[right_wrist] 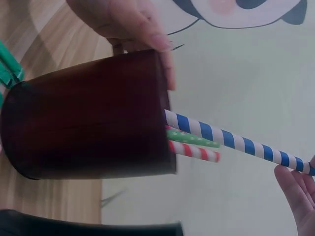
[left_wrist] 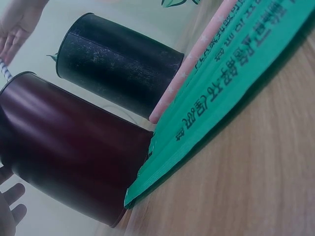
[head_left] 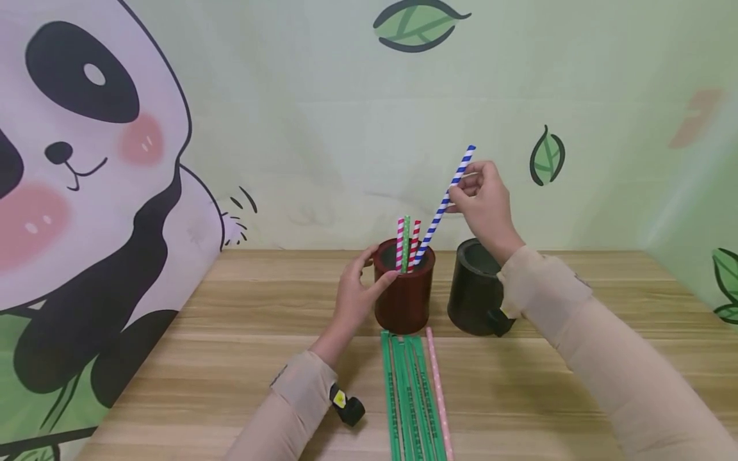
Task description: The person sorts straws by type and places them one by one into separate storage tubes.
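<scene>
My right hand (head_left: 484, 202) pinches a blue-and-white striped paper straw (head_left: 442, 208) near its upper end. The straw slants up to the right, its lower end inside the mouth of a dark red cup (head_left: 403, 301). Several other straws stand in that cup: a pink-striped one (head_left: 400, 243), a green dotted one (right_wrist: 197, 138) and a red-striped one (right_wrist: 194, 151). At the cup's left side, my left hand (head_left: 360, 294) holds the rim, thumb in front and fingers behind. In the left wrist view only some of its fingertips show beside the red cup (left_wrist: 74, 147).
Right of the red cup stands a black cup (head_left: 475, 288), partly behind my right forearm. Several flat green packets with dark print (head_left: 412, 397) lie in front, with a pink straw (head_left: 438, 390) along their right side. A panda-printed backdrop (head_left: 311, 128) rises behind the wooden table (head_left: 259, 307).
</scene>
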Demonstrator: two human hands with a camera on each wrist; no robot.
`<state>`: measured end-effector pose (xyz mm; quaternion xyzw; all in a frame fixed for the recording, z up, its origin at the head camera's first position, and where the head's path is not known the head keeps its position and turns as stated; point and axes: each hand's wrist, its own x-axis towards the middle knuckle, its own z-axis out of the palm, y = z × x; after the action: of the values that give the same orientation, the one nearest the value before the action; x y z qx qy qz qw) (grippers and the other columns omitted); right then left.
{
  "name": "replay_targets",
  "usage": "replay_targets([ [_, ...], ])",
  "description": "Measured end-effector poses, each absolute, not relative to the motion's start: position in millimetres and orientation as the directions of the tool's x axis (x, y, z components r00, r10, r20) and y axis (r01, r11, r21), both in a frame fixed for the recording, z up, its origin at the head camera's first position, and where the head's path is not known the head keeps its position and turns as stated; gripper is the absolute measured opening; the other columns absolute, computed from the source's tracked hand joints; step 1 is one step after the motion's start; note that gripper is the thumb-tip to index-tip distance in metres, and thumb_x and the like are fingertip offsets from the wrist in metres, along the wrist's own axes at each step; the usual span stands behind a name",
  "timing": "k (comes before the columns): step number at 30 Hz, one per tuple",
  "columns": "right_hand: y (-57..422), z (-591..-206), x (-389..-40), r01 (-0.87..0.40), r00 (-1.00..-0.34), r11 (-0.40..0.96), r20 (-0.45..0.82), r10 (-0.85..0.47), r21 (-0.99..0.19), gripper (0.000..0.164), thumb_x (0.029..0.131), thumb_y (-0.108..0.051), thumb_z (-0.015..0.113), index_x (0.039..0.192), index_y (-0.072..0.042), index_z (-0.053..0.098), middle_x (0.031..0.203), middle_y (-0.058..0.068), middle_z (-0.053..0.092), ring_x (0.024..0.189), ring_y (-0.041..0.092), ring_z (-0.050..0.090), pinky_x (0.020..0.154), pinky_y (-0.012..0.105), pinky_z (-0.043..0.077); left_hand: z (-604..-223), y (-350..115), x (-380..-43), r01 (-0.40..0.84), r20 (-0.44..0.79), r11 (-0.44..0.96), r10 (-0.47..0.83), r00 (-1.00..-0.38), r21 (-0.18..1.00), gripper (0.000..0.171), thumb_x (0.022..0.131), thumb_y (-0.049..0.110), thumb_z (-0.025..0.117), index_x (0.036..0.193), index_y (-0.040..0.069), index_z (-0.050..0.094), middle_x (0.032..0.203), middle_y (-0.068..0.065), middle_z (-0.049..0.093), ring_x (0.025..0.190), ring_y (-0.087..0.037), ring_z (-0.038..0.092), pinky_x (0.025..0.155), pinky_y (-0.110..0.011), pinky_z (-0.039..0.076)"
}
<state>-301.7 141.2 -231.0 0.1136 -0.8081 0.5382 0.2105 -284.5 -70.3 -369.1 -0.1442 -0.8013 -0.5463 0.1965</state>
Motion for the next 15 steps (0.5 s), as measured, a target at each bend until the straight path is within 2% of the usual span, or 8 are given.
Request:
replay_targets([
  [8,128,-255,-310,-0.361,-0.92,0.43,0.392,-0.017,-0.828,0.038,0.095,-0.012,0.054,0.127,-0.001,0.037,0.109,0.02,0.056,0.093,0.024,0.062,0.08,0.033,0.058,-368,-70,-283,0.451,0.476,0.357,0.021,-0.879,0.818,0.078,0.079,0.059,0.067,0.139,0.011,0.05,0.135,-0.012,0.057,0.119,-0.031,0.053,0.102,-0.053,0.041],
  [15,121,-272,-313,-0.32,-0.94,0.456,0.337,-0.048,-0.83,0.037,0.094,-0.01,0.054,0.125,0.0,0.037,0.109,0.02,0.054,0.095,0.027,0.06,0.081,0.04,0.058,-367,-70,-282,0.43,0.453,0.352,0.019,-0.891,0.831,0.071,0.082,0.047,0.072,0.14,0.012,0.049,0.136,-0.013,0.056,0.12,-0.032,0.052,0.103,-0.055,0.04],
])
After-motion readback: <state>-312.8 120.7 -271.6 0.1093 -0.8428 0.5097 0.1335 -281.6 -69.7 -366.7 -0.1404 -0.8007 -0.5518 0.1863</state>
